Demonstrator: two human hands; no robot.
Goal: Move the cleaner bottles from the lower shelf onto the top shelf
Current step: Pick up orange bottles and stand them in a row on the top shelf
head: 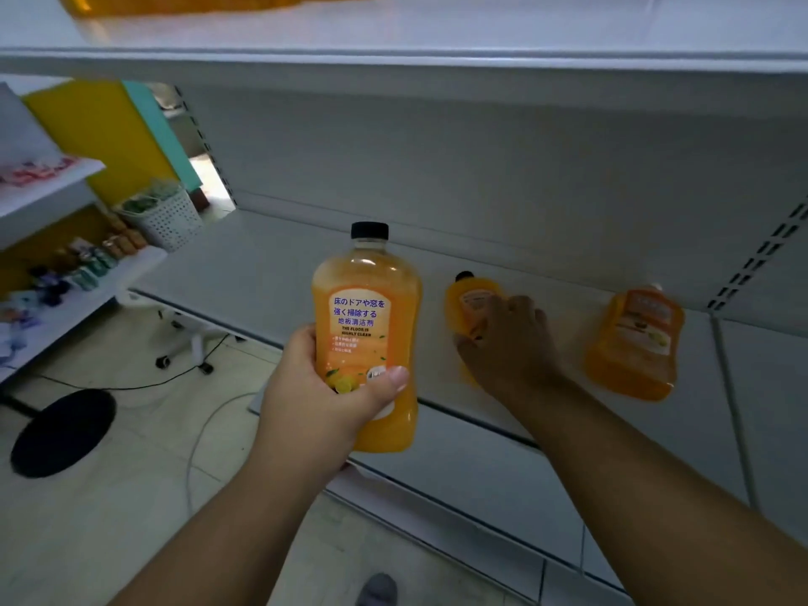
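Label of the upright orange bottle (pixel 366 338): Japanese lines "床のドアや窓を / 強く掃除する", Chinese "地板清洁剂", then English "THE FLOOR IS HIGHLY CLEAN". Smaller print beneath is illegible. Labels on the two lying bottles (pixel 474 308) (pixel 634 343) are too blurred to read.

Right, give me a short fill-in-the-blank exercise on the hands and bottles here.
1. The left hand grips an upright orange bottle with a ____ cap.
2. The right hand rests on a second bottle standing on the ____ shelf.
3. ____ bottle stands untouched to its right.

Missing words: black; lower; one
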